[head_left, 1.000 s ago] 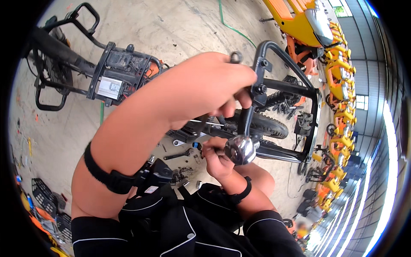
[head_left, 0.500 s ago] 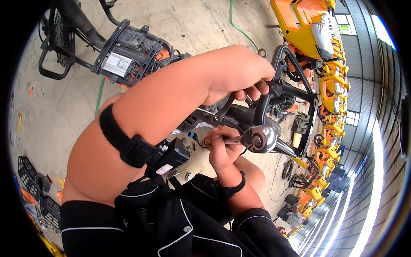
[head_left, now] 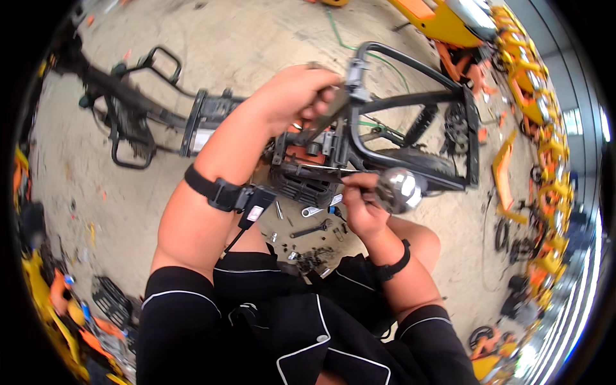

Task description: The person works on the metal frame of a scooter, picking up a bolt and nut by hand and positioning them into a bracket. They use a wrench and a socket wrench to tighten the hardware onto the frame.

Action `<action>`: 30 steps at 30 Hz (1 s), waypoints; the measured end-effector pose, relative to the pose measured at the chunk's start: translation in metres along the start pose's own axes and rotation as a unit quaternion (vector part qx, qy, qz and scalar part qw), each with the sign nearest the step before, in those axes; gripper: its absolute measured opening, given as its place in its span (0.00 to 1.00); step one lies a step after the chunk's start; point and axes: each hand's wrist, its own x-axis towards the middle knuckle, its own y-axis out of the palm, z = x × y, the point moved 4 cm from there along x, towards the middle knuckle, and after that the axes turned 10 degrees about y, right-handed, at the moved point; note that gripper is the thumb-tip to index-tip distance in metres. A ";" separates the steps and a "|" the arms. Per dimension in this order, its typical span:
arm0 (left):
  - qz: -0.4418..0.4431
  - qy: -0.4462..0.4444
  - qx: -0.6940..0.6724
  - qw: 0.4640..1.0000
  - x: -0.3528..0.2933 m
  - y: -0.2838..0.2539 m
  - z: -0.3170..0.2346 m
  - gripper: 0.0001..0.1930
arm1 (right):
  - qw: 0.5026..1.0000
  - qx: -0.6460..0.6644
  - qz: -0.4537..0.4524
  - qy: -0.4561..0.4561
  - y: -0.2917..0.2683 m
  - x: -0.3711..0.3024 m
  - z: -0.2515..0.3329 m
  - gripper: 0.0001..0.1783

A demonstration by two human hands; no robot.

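Observation:
My left hand (head_left: 292, 96) reaches over to the black tubular bike frame (head_left: 410, 99), its fingers curled beside the frame's clamp-like bracket (head_left: 357, 78). What it grips is blurred and partly hidden. Lower down and nearer to me, my right hand (head_left: 362, 208) is closed round a metal tool with a round, shiny chrome head, which looks like a ratchet wrench (head_left: 403, 190). That head stands out to the right of the fist, close to the lower frame tube. Just left of the right hand lies the black finned motor or battery housing (head_left: 305, 183).
Between my knees, an open-ended wrench (head_left: 311, 230), a chrome socket (head_left: 279, 210) and a heap of small dark parts (head_left: 311, 260) lie on the concrete. A green hose (head_left: 340, 35) runs behind the frame. Yellow bikes (head_left: 545, 154) stand in a row at right. A black crate (head_left: 110, 300) lies at left.
The whole view has shifted, so the bike and both arms appear lower in scale and more of the floor shows. My right hand still holds the ratchet wrench; my left stays by the bracket.

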 end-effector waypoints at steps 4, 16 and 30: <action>-0.097 0.058 0.036 0.993 0.024 -0.024 0.005 0.13 | 0.981 -0.193 -0.019 -0.026 -0.016 0.015 0.017 0.13; -0.206 0.086 0.072 0.972 0.043 -0.085 0.041 0.18 | 0.977 -0.189 -0.095 -0.031 -0.047 -0.035 0.060 0.07; -0.177 0.175 0.377 0.892 -0.062 -0.043 -0.013 0.14 | 0.965 0.005 -0.151 0.212 -0.049 -0.072 0.002 0.07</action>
